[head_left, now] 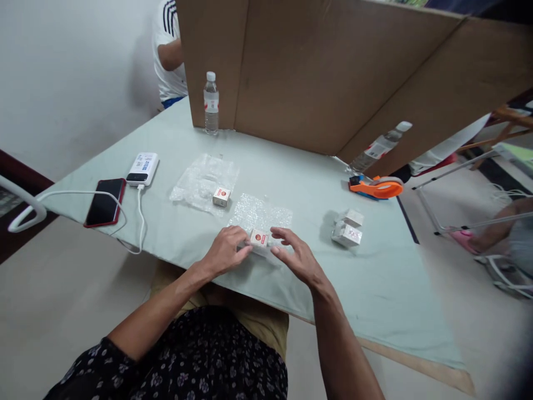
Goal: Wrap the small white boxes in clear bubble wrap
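Note:
A small white box (259,238) with a red round mark lies on a sheet of bubble wrap (266,212) near the table's front edge. My left hand (227,250) is at the box's left side, fingers bent and thumb apart from them, the fingertips at or very near its edge. To the right of the box, my right hand (297,256) hovers with thumb and fingers spread, holding nothing. Another small box (221,196) sits on a second bubble wrap sheet (202,176), farther left. On the right stand wrapped small boxes (348,233), side by side.
An orange tape dispenser (377,188) lies at the right edge. One water bottle (211,105) stands before a cardboard partition (291,72); another bottle (381,147) leans right. A phone (105,203) and a cabled power bank (142,169) lie left. Other people are partly visible.

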Available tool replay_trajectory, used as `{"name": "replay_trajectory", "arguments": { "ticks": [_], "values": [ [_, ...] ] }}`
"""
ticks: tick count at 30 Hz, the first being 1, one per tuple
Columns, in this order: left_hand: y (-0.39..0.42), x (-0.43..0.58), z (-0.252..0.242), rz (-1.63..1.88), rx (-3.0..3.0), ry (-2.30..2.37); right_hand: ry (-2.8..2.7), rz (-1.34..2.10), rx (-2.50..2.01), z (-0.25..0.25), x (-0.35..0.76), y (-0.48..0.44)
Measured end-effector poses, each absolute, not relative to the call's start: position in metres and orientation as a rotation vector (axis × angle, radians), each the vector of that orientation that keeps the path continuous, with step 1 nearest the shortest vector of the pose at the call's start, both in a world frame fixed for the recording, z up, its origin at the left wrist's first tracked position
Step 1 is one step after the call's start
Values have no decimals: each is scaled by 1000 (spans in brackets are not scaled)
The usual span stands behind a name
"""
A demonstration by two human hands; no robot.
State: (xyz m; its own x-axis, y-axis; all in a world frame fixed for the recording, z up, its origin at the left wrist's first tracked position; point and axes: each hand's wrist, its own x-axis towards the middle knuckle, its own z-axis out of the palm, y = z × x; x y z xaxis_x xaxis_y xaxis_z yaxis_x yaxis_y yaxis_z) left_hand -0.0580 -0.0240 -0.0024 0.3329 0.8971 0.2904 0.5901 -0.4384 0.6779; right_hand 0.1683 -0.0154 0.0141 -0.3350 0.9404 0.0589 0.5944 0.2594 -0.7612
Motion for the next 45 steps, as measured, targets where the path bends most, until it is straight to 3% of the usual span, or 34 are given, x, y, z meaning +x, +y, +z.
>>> {"name": "replay_trajectory", "arguments": {
  "ticks": [6,11,28,35,45],
  "values": [
    [4,-45,4,868,1862,1401,-2013,796,-1385,16,168,-9],
    [13,-38,0,859,1684,1404,-1794,970,-1399,-5,156,9],
    [13,-37,-5,842,1617,1395,-1822,1018,-1395,-13,157,16],
    [15,-37,-3,810,1617,1415,-1957,169,-1479,12,157,-29],
    [24,-55,-7,777,1584,1354,-2565,-27,-1286,4,133,-29]
  ]
}}
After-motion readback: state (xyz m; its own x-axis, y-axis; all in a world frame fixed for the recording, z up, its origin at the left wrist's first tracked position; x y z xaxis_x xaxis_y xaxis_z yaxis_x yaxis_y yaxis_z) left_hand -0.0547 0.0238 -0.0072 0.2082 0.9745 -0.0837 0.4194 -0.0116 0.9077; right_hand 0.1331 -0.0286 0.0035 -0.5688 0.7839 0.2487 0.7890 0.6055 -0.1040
